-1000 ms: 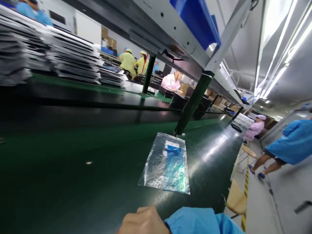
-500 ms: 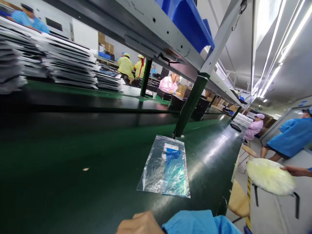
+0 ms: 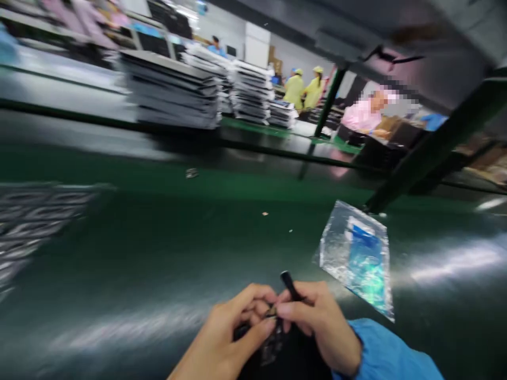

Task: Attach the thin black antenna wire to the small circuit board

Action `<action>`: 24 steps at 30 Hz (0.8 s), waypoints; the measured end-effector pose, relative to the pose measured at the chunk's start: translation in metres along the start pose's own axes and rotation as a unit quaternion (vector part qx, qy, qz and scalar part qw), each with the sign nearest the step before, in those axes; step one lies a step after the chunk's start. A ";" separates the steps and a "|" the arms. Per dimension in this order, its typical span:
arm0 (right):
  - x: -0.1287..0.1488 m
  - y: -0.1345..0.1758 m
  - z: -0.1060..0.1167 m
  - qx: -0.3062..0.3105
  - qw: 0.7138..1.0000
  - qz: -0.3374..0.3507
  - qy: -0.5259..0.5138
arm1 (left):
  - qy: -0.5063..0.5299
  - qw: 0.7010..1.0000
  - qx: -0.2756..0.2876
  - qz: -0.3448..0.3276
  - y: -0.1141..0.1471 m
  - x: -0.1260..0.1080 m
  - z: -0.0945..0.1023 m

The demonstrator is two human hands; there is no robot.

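My left hand (image 3: 232, 335) and my right hand (image 3: 322, 324) meet low in the view, above the green bench. The left fingers are closed on a small dark part (image 3: 271, 312) with a glint of metal, too blurred to name. In my right hand a slim black stick-shaped tool (image 3: 291, 285) sticks out between thumb and fingers, its end pointing up and left. My right fingertips touch the small part as well. A clear plastic bag (image 3: 335, 253) with a blue-green sheet (image 3: 366, 258) in it lies on the bench, right of my hands.
At the left edge lies a dark tray (image 3: 35, 221) with several compartments. Stacks of flat dark panels (image 3: 170, 92) stand behind the bench. A green post (image 3: 431, 142) rises beyond the bag. Small scraps (image 3: 265, 214) dot the bench (image 3: 166, 237). A co-worker in pink (image 3: 362, 113) sits opposite.
The view has swung left, so the tray now shows and the bag appears farther right. Both hands are now together on the small part; before, only one hand showed at the bottom edge.
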State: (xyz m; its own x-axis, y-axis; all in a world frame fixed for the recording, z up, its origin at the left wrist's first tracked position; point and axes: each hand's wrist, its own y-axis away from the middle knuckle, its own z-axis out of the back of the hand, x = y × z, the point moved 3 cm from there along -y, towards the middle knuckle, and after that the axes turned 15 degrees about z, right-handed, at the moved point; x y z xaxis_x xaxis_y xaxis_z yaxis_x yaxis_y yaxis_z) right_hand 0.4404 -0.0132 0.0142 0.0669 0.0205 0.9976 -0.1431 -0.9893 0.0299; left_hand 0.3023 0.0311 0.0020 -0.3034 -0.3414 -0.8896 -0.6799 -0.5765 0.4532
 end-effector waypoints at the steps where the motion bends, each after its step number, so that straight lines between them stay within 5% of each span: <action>1: 0.000 0.000 0.002 0.004 1.000 -0.008 -0.002 | 0.024 1.000 -0.006 0.007 0.001 -0.006 -0.003; 12: -0.001 0.001 0.006 -0.005 0.998 -0.066 -0.016 | 0.101 0.992 0.021 0.071 -0.001 -0.007 -0.009; 19: -0.001 0.004 0.004 -0.024 0.997 -0.058 -0.034 | -0.027 0.998 -0.031 0.055 0.001 -0.008 -0.013; 24: 0.001 0.006 0.003 -0.058 0.997 -0.049 -0.013 | -0.018 0.998 -0.043 0.050 0.005 -0.007 -0.015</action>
State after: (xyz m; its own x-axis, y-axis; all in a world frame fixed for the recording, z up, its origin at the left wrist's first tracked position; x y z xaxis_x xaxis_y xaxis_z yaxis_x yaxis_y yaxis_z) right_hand 0.4426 -0.0192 0.0155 0.1116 0.1101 0.9876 -0.2479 -0.9593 0.1350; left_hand 0.3108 0.0199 0.0111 -0.3916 -0.3735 -0.8409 -0.5867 -0.6026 0.5409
